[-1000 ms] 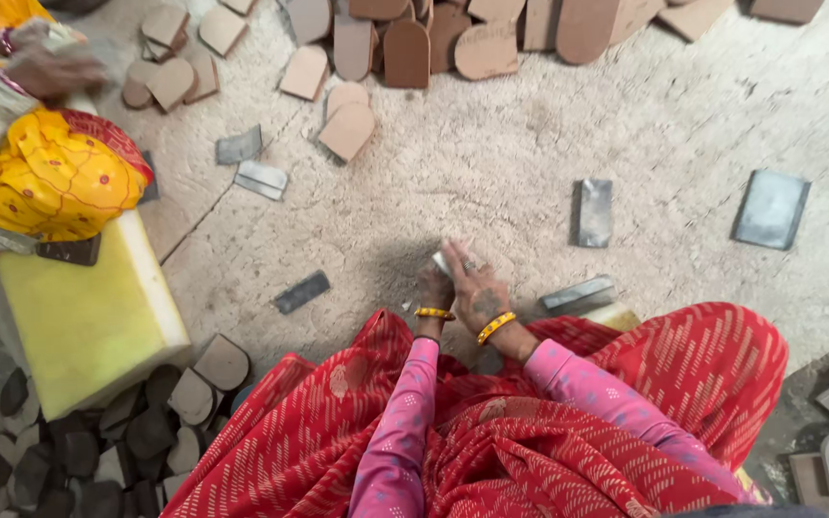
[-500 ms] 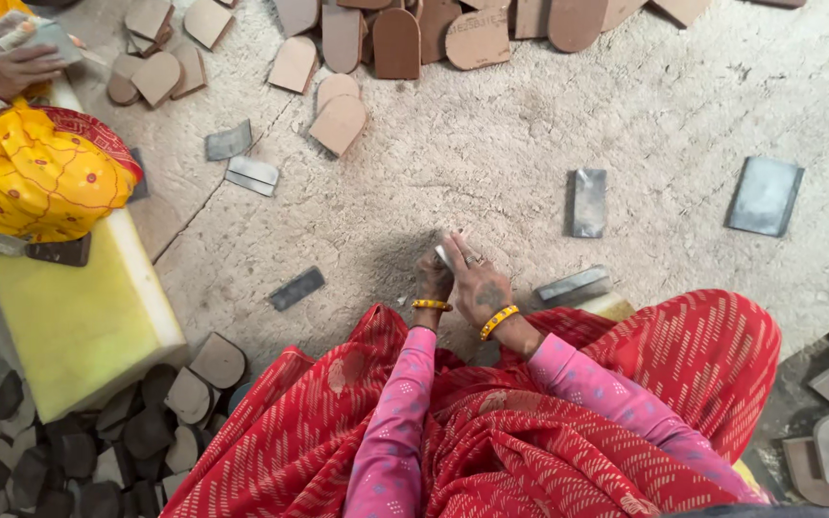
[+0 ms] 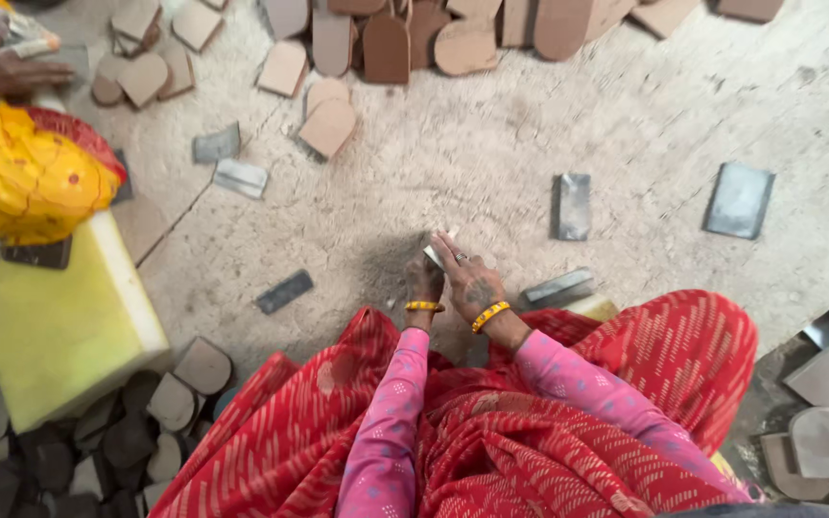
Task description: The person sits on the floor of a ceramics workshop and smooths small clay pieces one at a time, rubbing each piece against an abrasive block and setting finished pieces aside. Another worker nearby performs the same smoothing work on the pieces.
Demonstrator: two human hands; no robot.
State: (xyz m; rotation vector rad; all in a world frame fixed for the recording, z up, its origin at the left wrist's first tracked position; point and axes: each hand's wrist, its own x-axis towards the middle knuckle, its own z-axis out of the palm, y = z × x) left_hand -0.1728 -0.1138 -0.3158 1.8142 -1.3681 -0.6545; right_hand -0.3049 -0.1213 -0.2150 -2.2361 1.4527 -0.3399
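Both my hands meet low in front of my knees, just above the dusty floor. My left hand (image 3: pixel 423 281) is closed around the underside of a small pale flat piece (image 3: pixel 433 253). My right hand (image 3: pixel 467 275), fingers stretched, lies flat over the top of that same piece. Most of the piece is hidden between the hands; only a light corner shows. Both wrists carry yellow bangles. My red patterned cloth (image 3: pixel 549 422) covers my lap below.
Grey metal plates lie on the floor: (image 3: pixel 573 205), (image 3: pixel 739 200), (image 3: pixel 557 287), (image 3: pixel 284 291). Brown arched boards (image 3: pixel 386 43) pile at the far edge. A yellow foam block (image 3: pixel 55 326) lies left, beside another person in yellow (image 3: pixel 21 177). Dark cut pieces (image 3: pixel 98 441) heap at lower left.
My hands stay together on the small piece at the same spot; the right hand's fingers have shifted slightly over it. The other person's hand at top left has moved a little.
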